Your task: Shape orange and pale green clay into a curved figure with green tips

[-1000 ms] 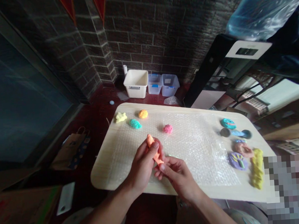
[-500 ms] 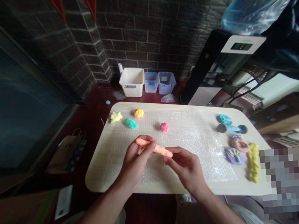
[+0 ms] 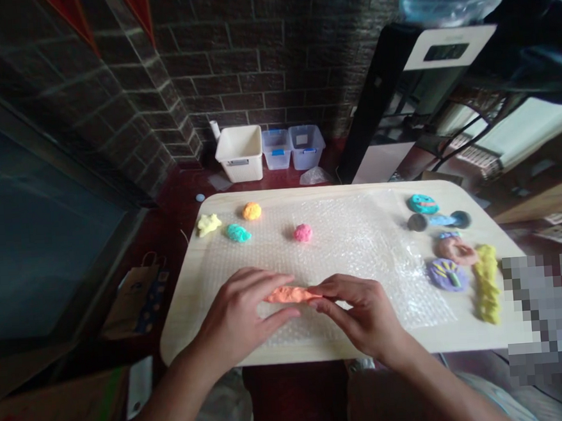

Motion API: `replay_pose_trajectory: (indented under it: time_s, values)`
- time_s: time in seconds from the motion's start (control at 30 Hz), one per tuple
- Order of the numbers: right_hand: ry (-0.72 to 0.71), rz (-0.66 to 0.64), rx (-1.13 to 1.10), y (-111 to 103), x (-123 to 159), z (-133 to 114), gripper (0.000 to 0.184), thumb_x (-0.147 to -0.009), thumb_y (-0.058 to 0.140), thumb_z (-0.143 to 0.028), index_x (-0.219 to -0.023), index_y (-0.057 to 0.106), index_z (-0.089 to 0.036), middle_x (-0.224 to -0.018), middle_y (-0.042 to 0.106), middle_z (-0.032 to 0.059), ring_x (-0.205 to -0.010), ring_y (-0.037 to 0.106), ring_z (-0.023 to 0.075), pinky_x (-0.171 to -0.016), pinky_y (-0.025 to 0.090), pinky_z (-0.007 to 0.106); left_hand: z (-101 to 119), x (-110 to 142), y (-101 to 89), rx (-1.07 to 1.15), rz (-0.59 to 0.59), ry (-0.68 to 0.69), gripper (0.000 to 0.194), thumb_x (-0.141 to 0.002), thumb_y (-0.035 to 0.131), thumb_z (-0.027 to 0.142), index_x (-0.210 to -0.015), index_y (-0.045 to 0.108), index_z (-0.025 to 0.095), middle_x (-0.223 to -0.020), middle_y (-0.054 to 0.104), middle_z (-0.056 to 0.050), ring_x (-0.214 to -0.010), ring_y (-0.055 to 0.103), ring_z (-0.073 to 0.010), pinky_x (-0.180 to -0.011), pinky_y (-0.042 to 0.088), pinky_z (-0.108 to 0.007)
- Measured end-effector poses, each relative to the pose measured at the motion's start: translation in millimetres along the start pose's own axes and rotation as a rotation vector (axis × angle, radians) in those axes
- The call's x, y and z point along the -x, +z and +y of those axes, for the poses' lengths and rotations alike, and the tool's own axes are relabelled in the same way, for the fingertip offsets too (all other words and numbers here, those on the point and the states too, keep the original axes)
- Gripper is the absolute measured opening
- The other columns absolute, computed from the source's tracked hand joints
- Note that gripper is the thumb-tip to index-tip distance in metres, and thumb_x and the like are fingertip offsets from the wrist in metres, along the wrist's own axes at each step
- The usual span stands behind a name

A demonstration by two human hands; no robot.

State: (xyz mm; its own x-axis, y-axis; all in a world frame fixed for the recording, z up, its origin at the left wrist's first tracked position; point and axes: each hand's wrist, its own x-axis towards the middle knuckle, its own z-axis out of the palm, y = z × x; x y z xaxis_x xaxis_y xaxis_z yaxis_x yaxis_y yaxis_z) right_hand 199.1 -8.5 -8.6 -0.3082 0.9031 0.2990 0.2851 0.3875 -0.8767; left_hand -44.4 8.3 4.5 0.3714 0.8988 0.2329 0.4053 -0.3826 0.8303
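A lumpy orange roll of modelling clay (image 3: 289, 294) is held just above the bubble wrap, in the middle near the front of the table. My right hand (image 3: 360, 307) pinches its tapered right end between thumb and fingers. Around the left end curves my left hand (image 3: 242, 309), its thumb and fingers spread apart with the clay between them; whether the palm touches it is hidden. Beyond the hands sits a pink clay lump (image 3: 303, 232). Farther left lie a teal lump (image 3: 238, 233), an orange-yellow ball (image 3: 251, 210) and a pale yellow piece (image 3: 209, 224).
Bubble wrap (image 3: 355, 244) covers much of the pale wooden table (image 3: 183, 320). At the right lie a teal disc (image 3: 423, 203), a dumbbell-like piece (image 3: 438, 220), a purple disc (image 3: 446, 274) and a yellow twisted strip (image 3: 487, 286). Bins (image 3: 241, 152) stand by the brick wall.
The left hand has loosened from the clay and spread its fingers. The roll has come closer to level and looks shorter and bumpier. The right hand still pinches its end. The view has shifted slightly.
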Motion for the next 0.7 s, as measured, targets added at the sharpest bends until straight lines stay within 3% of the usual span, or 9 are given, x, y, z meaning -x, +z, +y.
replay_pose_trajectory:
  time_s: [0.1,0.2,0.43,0.57,0.7]
  values:
    - [0.005,-0.044,-0.002,3,3,-2,0.017,-0.098,0.074,-0.026,-0.113,0.083,-0.026,-0.094,0.083,0.0072,-0.079,0.078,0.0229,-0.072,0.061,0.034,2,3,7.2,-0.044,-0.129,0.056,0.036,-0.093,0.074,0.022,-0.127,0.077,0.033,-0.105,0.081,-0.007,-0.097,0.07,-0.0282,-0.092,0.05,-0.042]
    - [0.003,-0.044,-0.006,4,3,-1,0.019,-0.097,0.075,-0.026,-0.115,0.082,-0.026,-0.099,0.084,0.0065,-0.083,0.08,0.0227,-0.075,0.062,0.034,4,2,11.3,-0.103,-0.184,0.064,0.029,-0.102,0.06,0.021,-0.124,0.077,0.03,-0.106,0.078,-0.008,-0.098,0.071,-0.0255,-0.088,0.05,-0.037]
    - [-0.031,-0.018,-0.001,3,0,-3,0.018,-0.099,0.069,-0.021,-0.107,0.085,-0.027,-0.093,0.084,0.0067,-0.08,0.079,0.023,-0.072,0.062,0.035,7,1,13.2,-0.078,-0.181,0.051,0.027,-0.102,0.061,0.022,-0.125,0.074,0.026,-0.113,0.074,-0.01,-0.104,0.069,-0.0252,-0.092,0.051,-0.036]
    - [0.134,-0.042,-0.159,7,3,0,0.02,-0.096,0.075,-0.027,-0.115,0.082,-0.025,-0.098,0.084,0.0076,-0.084,0.08,0.0237,-0.072,0.064,0.034,6,3,13.6,-0.001,-0.177,0.045,0.026,-0.101,0.061,0.021,-0.119,0.078,0.028,-0.103,0.075,-0.008,-0.097,0.068,-0.0246,-0.086,0.05,-0.035]
    - [0.296,-0.071,-0.336,12,4,6,0.023,-0.094,0.079,-0.035,-0.113,0.082,-0.024,-0.101,0.084,0.0077,-0.089,0.081,0.025,-0.076,0.065,0.035,5,3,15.0,-0.123,-0.152,0.095,0.024,-0.102,0.06,0.022,-0.118,0.078,0.026,-0.101,0.076,-0.009,-0.095,0.068,-0.0253,-0.084,0.049,-0.036]
